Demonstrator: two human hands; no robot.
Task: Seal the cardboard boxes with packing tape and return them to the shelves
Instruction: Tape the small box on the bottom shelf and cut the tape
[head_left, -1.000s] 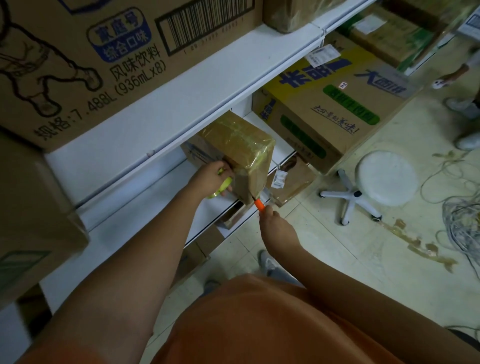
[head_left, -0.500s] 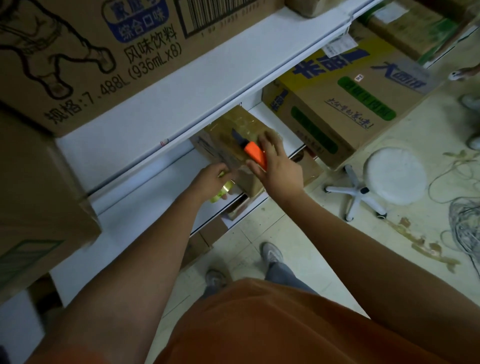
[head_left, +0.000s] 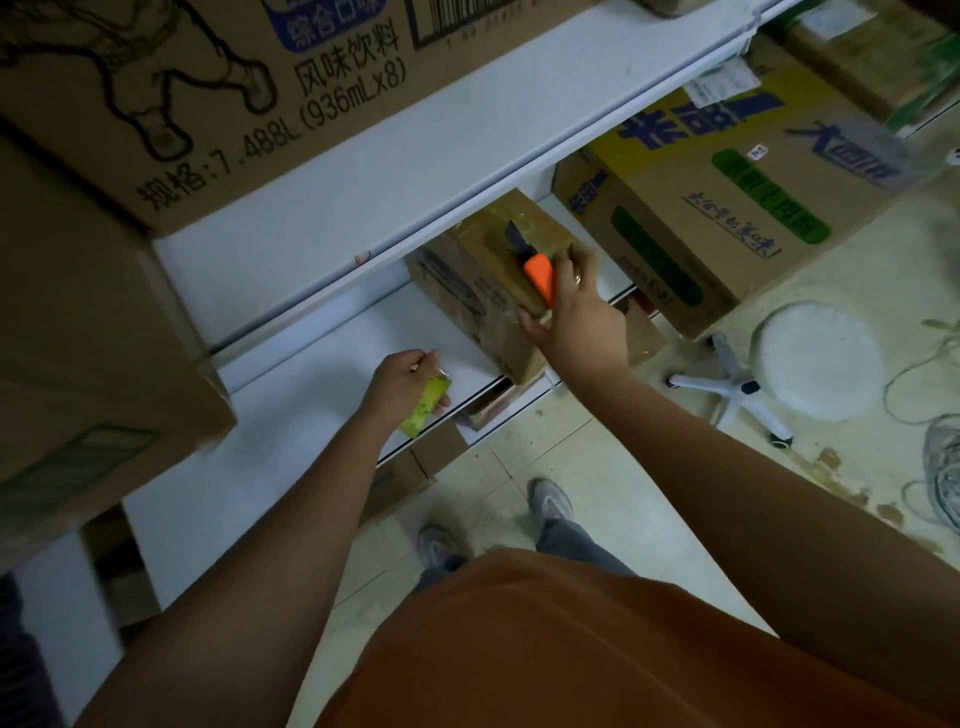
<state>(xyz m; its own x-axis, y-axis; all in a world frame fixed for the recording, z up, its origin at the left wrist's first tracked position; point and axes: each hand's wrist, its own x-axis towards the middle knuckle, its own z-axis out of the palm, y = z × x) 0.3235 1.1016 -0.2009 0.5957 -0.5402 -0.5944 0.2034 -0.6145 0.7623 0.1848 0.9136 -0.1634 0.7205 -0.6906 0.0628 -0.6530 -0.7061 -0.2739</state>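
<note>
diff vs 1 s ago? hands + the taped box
The right hand, holding the orange box cutter, rose from below the taped box's corner onto its top and now pushes the taped box back onto the white shelf. The left hand came off the box toward the person, carrying the tape roll. Both grips and the other boxes are unchanged.

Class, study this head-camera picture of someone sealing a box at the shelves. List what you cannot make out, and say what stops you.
- Far end of the taped box, head view: hidden under the shelf above.
- Right hand fingertips: hidden behind the orange knife and the box edge.
- Tape roll: mostly covered by the left hand.
- Top-left carton: cut off by the frame edge.
- Label on the yellow carton: print too small.
</note>
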